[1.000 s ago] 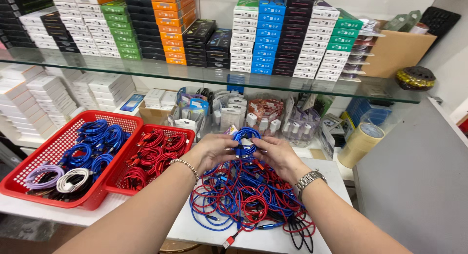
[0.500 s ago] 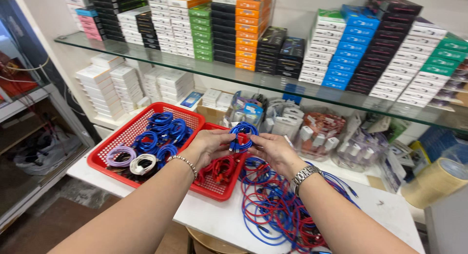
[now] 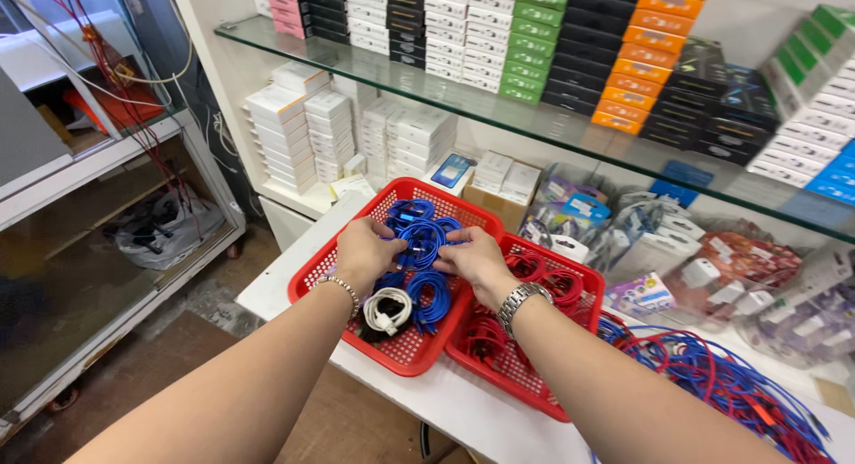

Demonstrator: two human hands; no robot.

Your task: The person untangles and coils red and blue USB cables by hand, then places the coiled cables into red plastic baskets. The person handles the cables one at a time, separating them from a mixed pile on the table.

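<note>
Your white tabletop (image 3: 294, 281) ends just left of the red mesh plastic basket (image 3: 403, 353), so a nudge could tip it off that edge. The loose tangle of blue and red cables (image 3: 721, 384) lies right, could snag your arm. Free room sits only front-left. Your left hand (image 3: 363, 253) and right hand (image 3: 475, 261) both pinch the coiled blue cable (image 3: 420, 241), held over the basket; a loose pinch could uncoil it.

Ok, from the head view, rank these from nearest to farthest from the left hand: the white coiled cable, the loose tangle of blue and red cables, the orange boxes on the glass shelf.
1. White coiled cable: in the left basket, just below the left hand.
2. Loose tangle of blue and red cables: on the table, far right.
3. Orange boxes: on the glass shelf, up and behind.
</note>
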